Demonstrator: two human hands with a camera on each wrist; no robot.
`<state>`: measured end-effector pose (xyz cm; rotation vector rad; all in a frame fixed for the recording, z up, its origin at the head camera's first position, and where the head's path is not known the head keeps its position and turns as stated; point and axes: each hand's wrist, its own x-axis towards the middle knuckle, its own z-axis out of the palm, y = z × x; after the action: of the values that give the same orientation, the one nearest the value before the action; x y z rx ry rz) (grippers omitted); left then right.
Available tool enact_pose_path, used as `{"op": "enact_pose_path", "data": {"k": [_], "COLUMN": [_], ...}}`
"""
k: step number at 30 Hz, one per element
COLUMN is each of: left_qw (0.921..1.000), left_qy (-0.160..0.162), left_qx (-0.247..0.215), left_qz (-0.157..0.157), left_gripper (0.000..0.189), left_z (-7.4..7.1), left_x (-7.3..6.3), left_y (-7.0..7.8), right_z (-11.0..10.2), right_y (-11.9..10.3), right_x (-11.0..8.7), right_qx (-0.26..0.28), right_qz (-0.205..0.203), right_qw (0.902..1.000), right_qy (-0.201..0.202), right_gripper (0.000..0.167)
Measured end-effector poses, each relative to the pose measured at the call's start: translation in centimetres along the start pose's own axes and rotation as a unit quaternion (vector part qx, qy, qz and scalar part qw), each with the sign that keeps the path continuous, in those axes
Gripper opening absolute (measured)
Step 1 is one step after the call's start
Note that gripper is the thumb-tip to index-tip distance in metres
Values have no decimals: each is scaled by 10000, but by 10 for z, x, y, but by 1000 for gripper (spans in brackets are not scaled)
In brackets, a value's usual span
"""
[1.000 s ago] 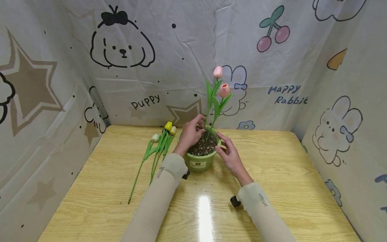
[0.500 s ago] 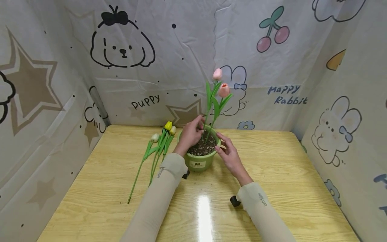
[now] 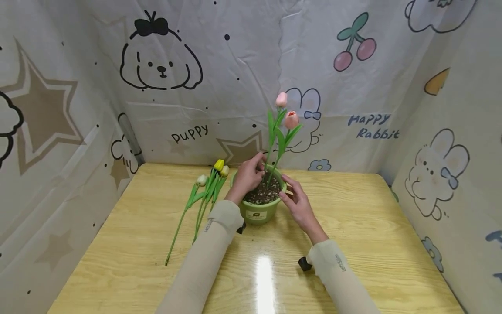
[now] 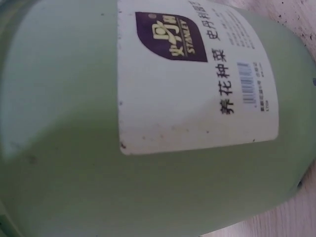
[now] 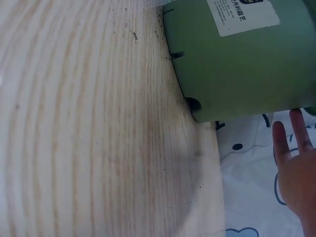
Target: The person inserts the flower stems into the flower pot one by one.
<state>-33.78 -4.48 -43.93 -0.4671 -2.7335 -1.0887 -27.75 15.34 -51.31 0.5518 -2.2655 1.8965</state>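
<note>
A green flowerpot (image 3: 270,213) filled with dark soil (image 3: 262,197) stands on the table; its printed label (image 4: 197,98) fills much of the left wrist view. Two pink artificial tulips rise from it. My left hand (image 3: 246,179) reaches over the rim and pinches the stem of the left, taller tulip (image 3: 281,100) low down near the soil. The other tulip (image 3: 292,120) stands in the soil, leaning right. My right hand (image 3: 299,205) rests at the pot's right rim, thumb and fingers spread; the right wrist view shows straight fingers (image 5: 280,140) by the pot wall.
Left of the pot, several loose tulips lie on the wooden table (image 3: 353,218): a yellow one (image 3: 219,165), a white one (image 3: 201,180) and a cream one (image 3: 225,171). A printed cloth (image 3: 235,52) hangs close behind the table and along both sides.
The left pink tulip has sunk slightly with my left hand on its stem. My right hand stays at the rim. The head view has tilted a little upward.
</note>
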Motion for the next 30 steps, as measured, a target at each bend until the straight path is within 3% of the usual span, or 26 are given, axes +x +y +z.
{"op": "enact_pose_path", "data": {"k": [14, 30], "left_qw": [9998, 9983], "left_qy": [35, -12], "left_qx": [-159, -513], "left_qz": [127, -278], "left_gripper": [28, 37], "left_z": [2, 3], "left_x": [-1, 2], "left_y": [-1, 2], "right_z": [-2, -2], "right_y": [1, 0], "right_x": [0, -1], "right_qx": [-13, 72], "right_qz": [-11, -7], "right_qw": [10000, 9999], "right_qy": [-94, -78], "right_gripper": [55, 55]}}
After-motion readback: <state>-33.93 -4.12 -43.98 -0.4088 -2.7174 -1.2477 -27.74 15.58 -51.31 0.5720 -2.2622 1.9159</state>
